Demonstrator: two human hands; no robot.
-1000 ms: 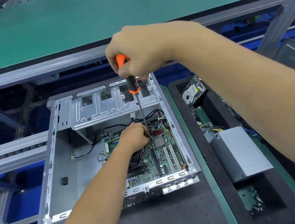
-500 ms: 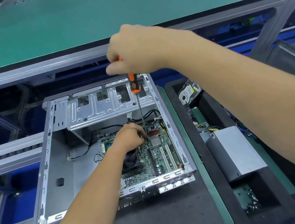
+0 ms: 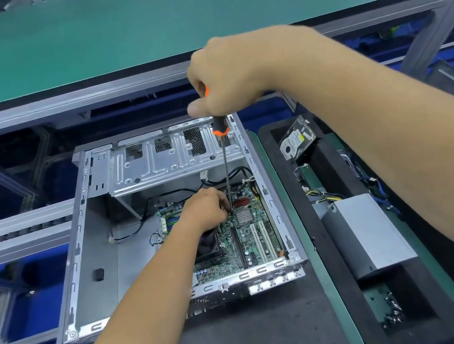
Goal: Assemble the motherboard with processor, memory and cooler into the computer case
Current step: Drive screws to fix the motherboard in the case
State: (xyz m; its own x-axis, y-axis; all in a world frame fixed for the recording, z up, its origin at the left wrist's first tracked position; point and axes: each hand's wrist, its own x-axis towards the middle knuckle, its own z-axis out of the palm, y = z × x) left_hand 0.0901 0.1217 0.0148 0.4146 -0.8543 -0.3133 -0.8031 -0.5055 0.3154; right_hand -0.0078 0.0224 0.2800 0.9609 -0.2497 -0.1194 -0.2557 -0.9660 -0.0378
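Bright, even light falls from overhead and leaves only soft shadows. The inside of the open grey metal computer case [image 3: 94,250] is shaded along its left wall, and the space under the green upper shelf [image 3: 132,21] is dark. The bare steel drive cage [image 3: 162,159] shines with pale glare. The wide lens bends the straight aluminium rails [image 3: 16,221] near the edges. The right forearm [image 3: 428,151], close to the lens, looks soft, and the corners smear.
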